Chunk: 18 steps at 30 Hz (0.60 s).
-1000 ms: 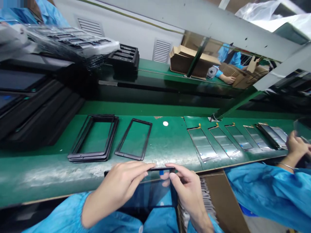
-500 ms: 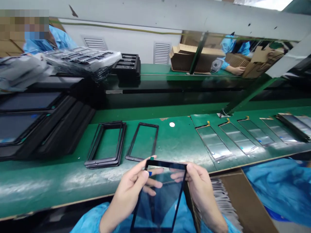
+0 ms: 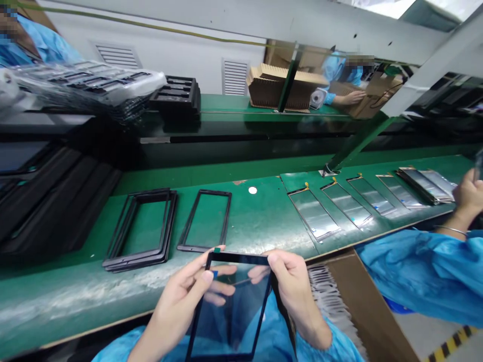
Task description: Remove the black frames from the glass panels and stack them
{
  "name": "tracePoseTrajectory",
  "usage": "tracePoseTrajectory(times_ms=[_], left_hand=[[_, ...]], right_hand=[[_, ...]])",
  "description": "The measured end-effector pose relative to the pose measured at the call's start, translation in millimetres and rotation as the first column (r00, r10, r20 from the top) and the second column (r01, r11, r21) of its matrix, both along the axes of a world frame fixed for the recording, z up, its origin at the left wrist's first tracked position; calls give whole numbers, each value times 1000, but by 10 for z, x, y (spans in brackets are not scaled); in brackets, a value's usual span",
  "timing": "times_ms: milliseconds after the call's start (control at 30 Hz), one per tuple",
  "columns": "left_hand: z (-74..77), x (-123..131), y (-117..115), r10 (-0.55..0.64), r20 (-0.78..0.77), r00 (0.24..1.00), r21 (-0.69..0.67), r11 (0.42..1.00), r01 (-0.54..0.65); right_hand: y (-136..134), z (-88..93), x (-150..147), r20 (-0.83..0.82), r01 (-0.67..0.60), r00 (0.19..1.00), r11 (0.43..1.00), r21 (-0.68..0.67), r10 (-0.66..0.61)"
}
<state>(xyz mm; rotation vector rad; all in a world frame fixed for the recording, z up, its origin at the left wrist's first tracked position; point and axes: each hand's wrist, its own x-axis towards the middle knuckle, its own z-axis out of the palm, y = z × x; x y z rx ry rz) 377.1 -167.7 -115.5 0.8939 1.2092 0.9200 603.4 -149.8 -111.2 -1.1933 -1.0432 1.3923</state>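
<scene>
Between my two hands is a clear touch-screen panel with a black border, held tilted in front of my body. My left hand grips its upper left edge, thumb on the near face and fingers visible through the glass behind. A green tab and a small blue tab sit near that corner. At the upper right corner my right hand pinches the border between thumb and fingers. Just beyond the panel a black rectangular frame lies on the green bench. Left of it is a small stack of similar frames.
Several clear panels lie in a row on the right, ending at a stack. Black trays are piled at left. A green post rises from the bench. A co-worker's hand and blue sleeve are at far right.
My view has turned right, so the bench items appear shifted left. A co-worker's hand has come into view at right. Both my hands keep hold of the panel.
</scene>
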Motion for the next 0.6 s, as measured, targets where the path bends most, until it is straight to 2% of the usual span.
tracePoseTrajectory(times_ms=[67,133,200,267,333,400,467,533,600], left_hand=[[15,-29,33,-22,-145,989,145,988,43],[38,-30,71,-94,-339,936,266,945,191],[60,-1,100,-251,-445,860,256,884,391],[68,34,110,-357,-408,840,190,867,460],[55,46,101,-302,-291,908,131,927,351],[23,21,85,-143,-172,975,86,983,160],[-17,-26,78,-7,-82,997,65,998,12],[-54,-69,83,76,-36,996,60,995,-74],[-81,-88,91,120,-11,993,56,991,-120]], right_hand=[[4,15,-32,131,-70,989,996,54,63],[18,17,-91,238,-172,960,982,76,149],[49,1,-135,254,-224,946,972,69,200],[87,-33,-100,231,-170,961,983,73,149],[113,-90,45,230,-37,973,993,108,11],[113,-187,270,238,129,958,981,144,-161],[87,-325,492,248,277,923,956,99,-293],[44,-468,631,180,306,937,952,-17,-298],[-13,-558,653,46,228,973,967,-117,-224]])
